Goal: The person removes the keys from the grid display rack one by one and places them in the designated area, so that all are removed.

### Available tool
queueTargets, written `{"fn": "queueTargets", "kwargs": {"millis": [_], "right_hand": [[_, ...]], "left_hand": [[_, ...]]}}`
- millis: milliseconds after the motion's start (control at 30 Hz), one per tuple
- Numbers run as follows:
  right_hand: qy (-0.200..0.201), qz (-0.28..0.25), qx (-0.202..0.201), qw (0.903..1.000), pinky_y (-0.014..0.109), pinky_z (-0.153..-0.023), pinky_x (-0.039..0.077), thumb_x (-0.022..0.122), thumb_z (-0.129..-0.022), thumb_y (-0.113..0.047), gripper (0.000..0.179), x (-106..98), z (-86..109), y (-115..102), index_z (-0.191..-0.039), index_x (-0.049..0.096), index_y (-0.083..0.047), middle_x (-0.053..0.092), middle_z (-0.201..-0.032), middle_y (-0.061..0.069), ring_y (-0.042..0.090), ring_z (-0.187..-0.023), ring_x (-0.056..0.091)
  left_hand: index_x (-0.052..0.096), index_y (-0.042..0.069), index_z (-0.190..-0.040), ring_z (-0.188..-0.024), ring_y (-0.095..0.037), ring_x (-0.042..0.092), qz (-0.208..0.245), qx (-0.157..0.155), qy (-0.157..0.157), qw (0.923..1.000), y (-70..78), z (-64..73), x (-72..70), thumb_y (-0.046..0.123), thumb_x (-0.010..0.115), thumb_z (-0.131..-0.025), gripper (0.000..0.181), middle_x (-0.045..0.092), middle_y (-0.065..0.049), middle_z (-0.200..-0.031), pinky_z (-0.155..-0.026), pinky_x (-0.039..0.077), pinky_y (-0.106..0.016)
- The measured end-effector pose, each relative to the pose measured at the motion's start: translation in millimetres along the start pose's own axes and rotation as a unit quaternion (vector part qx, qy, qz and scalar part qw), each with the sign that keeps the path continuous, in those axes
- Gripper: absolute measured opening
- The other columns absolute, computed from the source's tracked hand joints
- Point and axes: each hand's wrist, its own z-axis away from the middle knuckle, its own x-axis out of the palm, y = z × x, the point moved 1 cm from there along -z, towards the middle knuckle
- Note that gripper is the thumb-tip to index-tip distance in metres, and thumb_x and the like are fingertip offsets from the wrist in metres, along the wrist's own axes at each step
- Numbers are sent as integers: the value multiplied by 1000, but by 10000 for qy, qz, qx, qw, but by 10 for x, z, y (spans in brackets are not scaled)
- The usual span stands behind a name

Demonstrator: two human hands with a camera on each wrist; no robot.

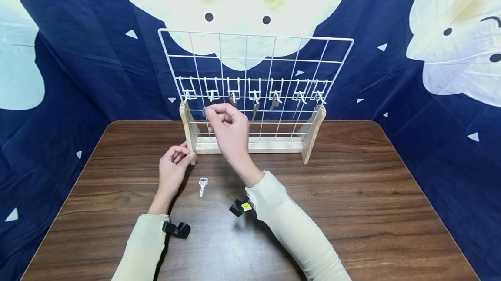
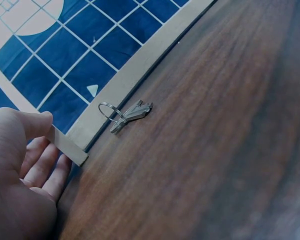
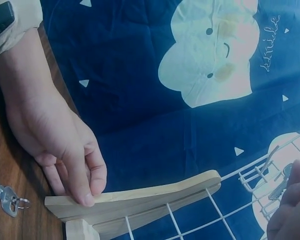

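My right hand (image 1: pixel 231 131) is raised in front of the left part of a white wire grid (image 1: pixel 270 59). Between its thumb and fingers it pinches a key (image 3: pixel 280 190), close to the hooks at that end. Lower down, my left hand (image 1: pixel 173 167) holds the base of the rack's left wooden side support (image 1: pixel 188 128), with the thumb on one face and the fingers around the other, as the left wrist view shows. A silvery key (image 1: pixel 202 186) on a ring lies on the table just right of the left hand.
A row of white hooks (image 1: pixel 255 95) runs across the grid, and keys (image 1: pixel 275 102) hang from several. The rack's right wooden support (image 1: pixel 313 135) stands on the brown table (image 1: pixel 352 211). Behind is a dark blue cloth (image 1: pixel 94 55) with clouds.
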Motion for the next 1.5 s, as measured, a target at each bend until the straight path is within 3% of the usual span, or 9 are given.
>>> {"fn": "queueTargets", "kwargs": {"millis": [133, 367, 500, 567, 700, 867, 1000, 1200, 1500], "right_hand": [[-10, 194, -76, 9998, 17, -50, 37, 76, -101, -8, 15, -33, 31, 22, -104, 80, 6, 68, -69, 11, 5, -54, 50], [152, 617, -220, 9977, 18, -56, 36, 81, -98, -8, 10, -96, 88, 101, -101, 85, 1, 58, -74, -11, 4, -63, 45], [198, 781, -203, 9965, 18, -59, 38, 82, -97, -7, 9, -132, 120, 147, -101, 85, 0, 63, -78, -6, 3, -67, 48], [174, 704, -123, 9973, 17, -58, 37, 82, -98, -6, 10, -146, 137, 165, -101, 85, 2, 69, -80, 2, 2, -64, 48], [120, 522, 126, 9985, 15, -54, 36, 80, -98, -3, 10, -165, 173, 200, -102, 83, 5, 77, -85, 11, 1, -59, 47], [128, 516, 403, 9978, 15, -52, 35, 79, -97, -4, 11, -187, 218, 248, -101, 84, 5, 74, -79, -1, 1, -57, 45], [87, 489, 468, 9977, 16, -53, 35, 78, -98, -4, 11, -211, 246, 300, -101, 84, 5, 67, -74, -10, 2, -58, 45], [-28, 433, 634, 9970, 16, -48, 34, 77, -99, -4, 11, -266, 286, 373, -102, 83, 4, 63, -66, -6, 3, -53, 45], [-133, 684, 750, 9947, 16, -54, 35, 78, -98, -3, 8, -321, 344, 466, -101, 83, 3, 78, -85, 5, 1, -59, 44]], "left_hand": [[57, -23, -107, -113, 4, 72, 58, -31, 0, 10000, 0, 3, 1, -13, 72, -100, 19, 74, 24, -117, -99, 58, -13], [58, -22, -107, -114, 4, 72, -44, 6, -1, 10000, 7, 0, 0, -12, 73, -100, 19, 74, 24, -117, -99, 58, -13], [58, -22, -107, -114, 5, 72, -87, 20, 10, 10000, 10, -2, 0, -12, 73, -100, 19, 74, 21, -119, -98, 58, -12], [58, -22, -107, -114, 5, 71, -104, 23, 17, 9999, 11, -3, 1, -12, 73, -100, 18, 75, 14, -124, -99, 58, -13], [58, -22, -107, -114, 5, 71, -116, 8, 3, 9999, 16, -4, 8, -12, 72, -100, 18, 72, -12, -139, -100, 58, -13], [57, -22, -107, -115, 6, 71, -121, -13, -18, 9999, 26, -5, 15, -13, 72, -101, 18, 63, -30, -149, -100, 58, -13], [57, -22, -108, -114, 6, 70, -125, -33, -6, 9999, 31, -1, 17, -13, 71, -101, 18, 62, -32, -150, -100, 58, -12], [57, -22, -108, -114, 6, 70, -119, -34, -15, 9999, 19, 6, 9, -13, 71, -101, 18, 63, -31, -150, -100, 58, -13], [58, -20, -107, -114, 6, 70, -116, -14, -60, 9999, -5, 3, -9, -12, 71, -101, 17, 64, -30, -149, -101, 57, -13]]}}
